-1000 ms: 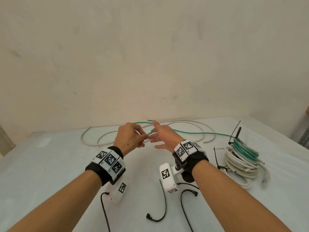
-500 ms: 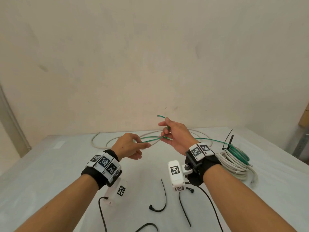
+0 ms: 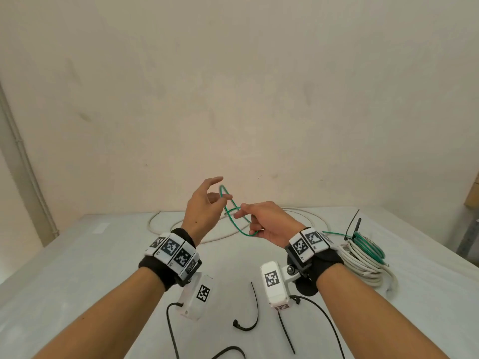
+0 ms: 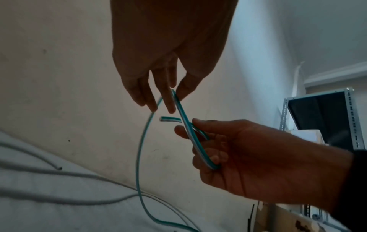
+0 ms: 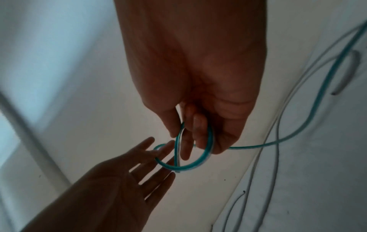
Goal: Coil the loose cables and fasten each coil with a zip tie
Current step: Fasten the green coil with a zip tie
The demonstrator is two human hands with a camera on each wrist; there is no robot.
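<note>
Green cable [image 3: 234,221], white cable [image 3: 166,221], black zip ties [image 3: 252,310].

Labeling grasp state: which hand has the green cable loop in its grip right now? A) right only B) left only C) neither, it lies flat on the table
A: the right hand has its fingers curled round the green cable loop, while the left hand is spread open, fingertips only near it.

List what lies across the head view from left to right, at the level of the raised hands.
Left hand → green cable loop → right hand → bundle of coiled cables on the table.
</note>
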